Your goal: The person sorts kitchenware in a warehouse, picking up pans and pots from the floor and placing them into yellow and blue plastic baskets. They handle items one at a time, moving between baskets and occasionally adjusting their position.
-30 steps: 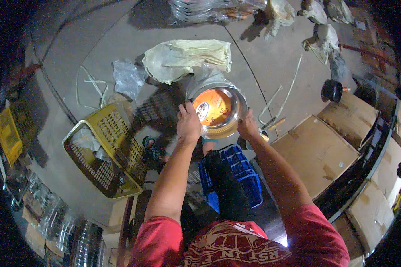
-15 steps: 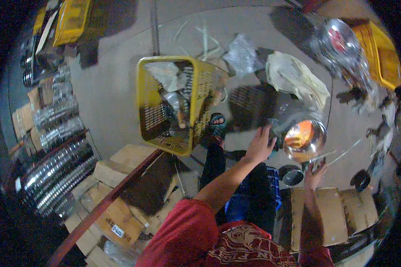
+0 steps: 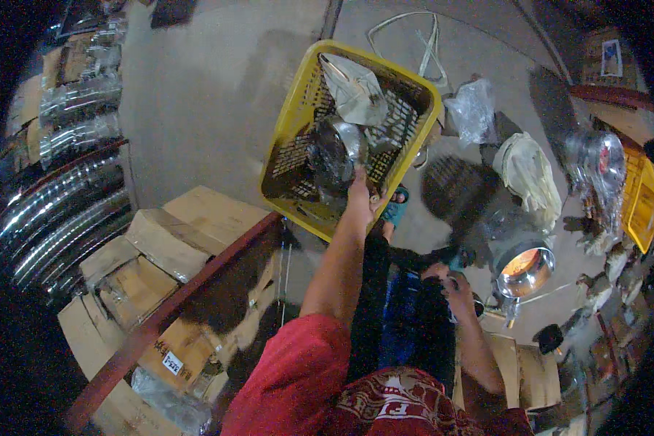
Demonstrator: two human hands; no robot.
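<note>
My left hand (image 3: 360, 195) reaches inside the yellow basket (image 3: 275, 163), its fingers closed around the handle end of a shiny metal pan (image 3: 350, 142). Dark clear plastic (image 3: 323, 163) lies against that pan, and a whitish bag (image 3: 356, 91) rests further back in the basket. Near my knees is my right hand (image 3: 459, 296); its fingers look bent, but shadow hides whether they hold anything. To the right of it, a polished pan (image 3: 547, 266) with an orange glow inside sits on the floor, its handle (image 3: 512, 314) pointing toward me, apart from my hand.
A cream cloth-like bag (image 3: 527, 171) and crumpled clear plastic (image 3: 472, 112) lie on the floor. Wrapped metalware (image 3: 592, 156) stands by another yellow crate (image 3: 638, 200). At left, a red rail (image 3: 174, 312) runs past cardboard boxes (image 3: 160, 243) and stacked shiny metal (image 3: 65, 218).
My left hand has moved left from beside the glowing pan into the basket. My right hand has left that pan's handle and drawn back toward my knees. The view has shifted.
</note>
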